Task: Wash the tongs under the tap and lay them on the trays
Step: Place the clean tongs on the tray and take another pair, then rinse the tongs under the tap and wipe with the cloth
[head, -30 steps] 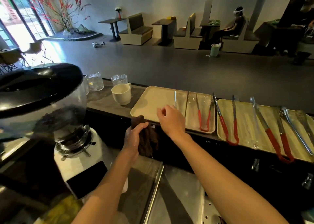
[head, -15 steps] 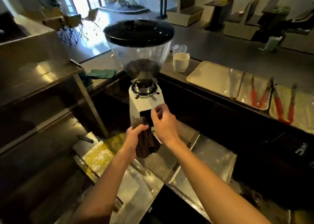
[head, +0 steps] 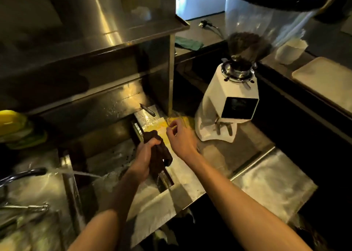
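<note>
My left hand [head: 145,156] grips a dark brown cloth [head: 160,152] at the right rim of the steel sink [head: 106,161]. My right hand [head: 180,136] hovers just right of the cloth, fingers loosely curled and holding nothing. The tap [head: 24,173] at the left runs, its stream [head: 80,173] shooting rightward into the sink basin. Only a corner of one beige tray [head: 323,75] shows at the far right on the counter. No tongs are in view.
A white coffee grinder [head: 228,98] with a clear bean hopper stands right of my hands. A yellow cloth [head: 171,122] lies on the steel drainboard. A steel shelf [head: 95,32] overhangs the sink. Yellow-green items [head: 17,129] sit far left. A white cup [head: 289,51] stands behind the grinder.
My view has swung left and down from the trays of tongs to the sink. Both hands came down to the sink's rim, the left still holding the brown cloth.
</note>
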`<state>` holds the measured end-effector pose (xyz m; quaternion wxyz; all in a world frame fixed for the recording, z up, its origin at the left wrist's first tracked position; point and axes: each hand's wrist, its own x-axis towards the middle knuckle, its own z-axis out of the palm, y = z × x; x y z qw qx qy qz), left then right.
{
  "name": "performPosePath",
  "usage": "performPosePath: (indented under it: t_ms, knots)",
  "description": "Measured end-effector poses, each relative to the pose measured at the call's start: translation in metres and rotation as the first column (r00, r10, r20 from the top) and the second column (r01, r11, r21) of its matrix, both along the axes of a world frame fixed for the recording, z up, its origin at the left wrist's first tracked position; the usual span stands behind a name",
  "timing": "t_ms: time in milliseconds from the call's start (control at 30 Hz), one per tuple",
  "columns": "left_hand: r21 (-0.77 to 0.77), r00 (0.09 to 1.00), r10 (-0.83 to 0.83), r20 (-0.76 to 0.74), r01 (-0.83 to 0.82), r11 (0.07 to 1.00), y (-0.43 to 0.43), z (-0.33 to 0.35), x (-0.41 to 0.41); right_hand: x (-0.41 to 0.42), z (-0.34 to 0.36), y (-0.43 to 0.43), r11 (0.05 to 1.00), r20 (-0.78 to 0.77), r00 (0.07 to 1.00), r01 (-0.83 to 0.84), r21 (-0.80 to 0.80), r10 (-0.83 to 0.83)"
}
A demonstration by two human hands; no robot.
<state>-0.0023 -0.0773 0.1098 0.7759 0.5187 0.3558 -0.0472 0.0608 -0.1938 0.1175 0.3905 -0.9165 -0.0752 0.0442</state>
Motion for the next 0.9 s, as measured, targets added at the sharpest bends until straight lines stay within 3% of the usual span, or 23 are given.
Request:
performPosePath:
  t_ms: [333,567,733,900]
  knots:
    - [0.056,0.981,0.018,-0.195,-0.007,0.998,0.003,-0.048,0.024,0.039,-0.057,0.006,0.958,-0.211,0.963,-0.208,-0.195,0.166]
    - [-0.074,0.98,0.032,-0.197,-0.048,0.996,-0.012,-0.079,0.046,0.086,-0.124,-0.029,0.913,-0.248,0.968,-0.079,-0.4,-0.025]
    - [-0.045,0.96,0.134,-0.245,-0.15,0.988,-0.013,-0.1,0.051,0.105,-0.166,-0.038,0.839,-0.348,0.937,-0.193,-0.508,0.005]
    - [-0.057,0.957,0.151,-0.246,-0.17,0.984,-0.002,-0.106,0.04,0.104,-0.171,-0.035,0.795,-0.231,0.97,-0.201,-0.572,0.079]
